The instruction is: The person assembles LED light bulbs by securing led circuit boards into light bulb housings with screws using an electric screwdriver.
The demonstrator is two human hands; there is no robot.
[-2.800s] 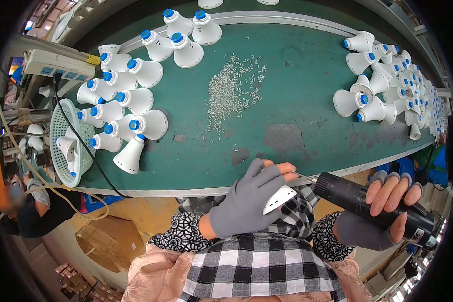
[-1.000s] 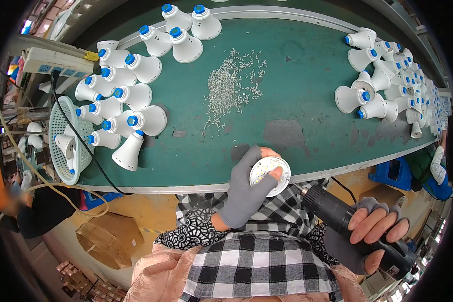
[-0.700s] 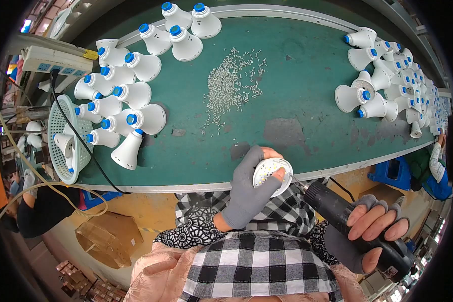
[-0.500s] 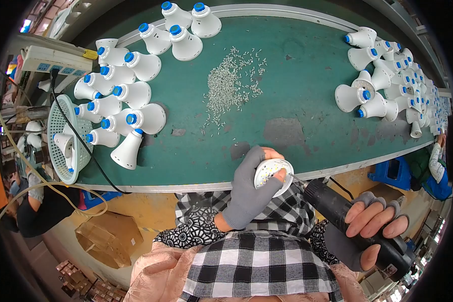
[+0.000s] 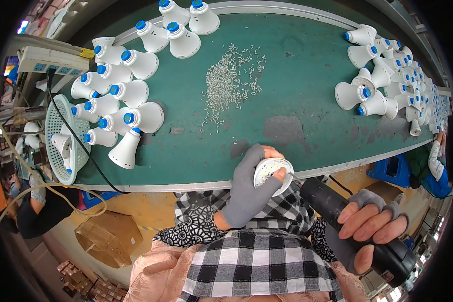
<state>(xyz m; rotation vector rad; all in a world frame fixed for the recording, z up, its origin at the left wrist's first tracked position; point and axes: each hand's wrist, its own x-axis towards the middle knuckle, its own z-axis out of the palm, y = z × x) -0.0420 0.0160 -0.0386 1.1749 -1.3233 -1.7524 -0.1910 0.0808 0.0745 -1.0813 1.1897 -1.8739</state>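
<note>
My left hand [image 5: 251,183], in a grey fingerless glove, grips a white bulb housing [image 5: 267,170] at the table's front edge. The housing's round face, dotted with small yellow LED chips, is turned toward me, and my thumb presses on it. In my right hand [image 5: 370,224], also gloved, is a black electric screwdriver [image 5: 327,201]. Its thin bit points left and reaches the rim side of the LED face, close to my left thumb. Whether a screw sits under the tip is too small to tell. Most of the housing's body is hidden by my left hand.
A loose pile of small screws [image 5: 226,85] lies mid-table. White bulb housings with blue caps stand at the left [image 5: 131,93] and crowd the right [image 5: 382,75]. A pale green basket [image 5: 53,146], a power strip [image 5: 50,63] and a black cable [image 5: 80,143] are at the left edge.
My right fingers have shifted slightly on the screwdriver, and its body has tilted or dropped a little. The left hand and the bulb housing stay nearly in place. The view has moved slightly.
</note>
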